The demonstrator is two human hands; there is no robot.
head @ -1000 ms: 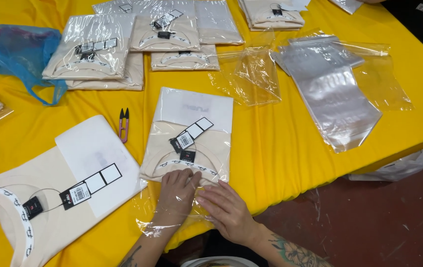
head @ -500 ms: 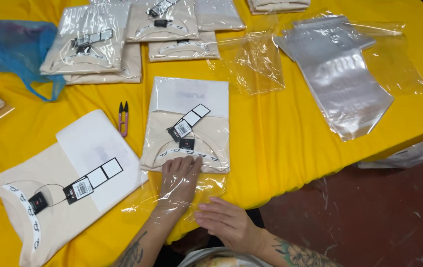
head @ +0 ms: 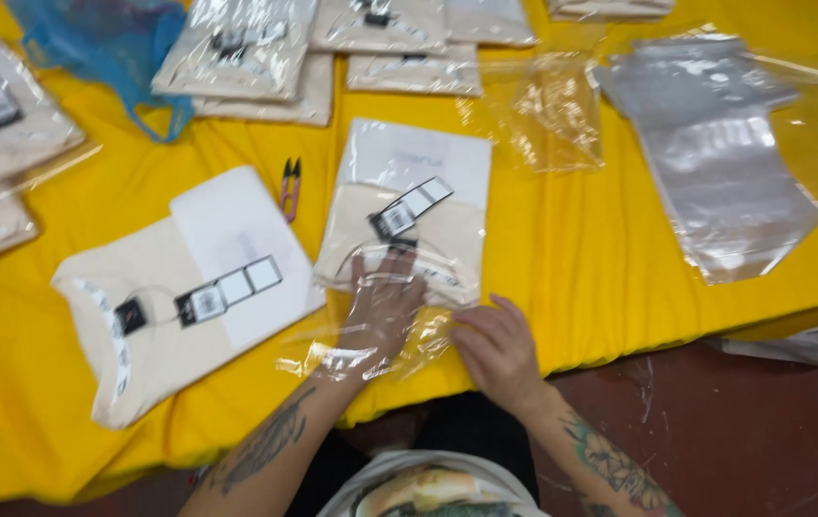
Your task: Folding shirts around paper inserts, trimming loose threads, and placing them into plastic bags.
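Our left hand (head: 382, 308) lies inside the clear bag (head: 370, 349), fingers spread flat on the folded cream shirt (head: 409, 225) at twelve o'clock. Our right hand (head: 497, 347), fingers loosely open, presses the bag's edge on the yellow surface (head: 600, 239).

Yellow-covered table (head: 571, 258): small thread snips (head: 290, 184); unbagged folded cream shirt with tags (head: 169, 297); bagged shirts stacked at rear (head: 246, 57); blue plastic bag (head: 102, 48); pile of empty clear bags (head: 715, 163).

Glossy clear plastic bag (head: 370, 349); matt cream cloth shirt (head: 409, 230).
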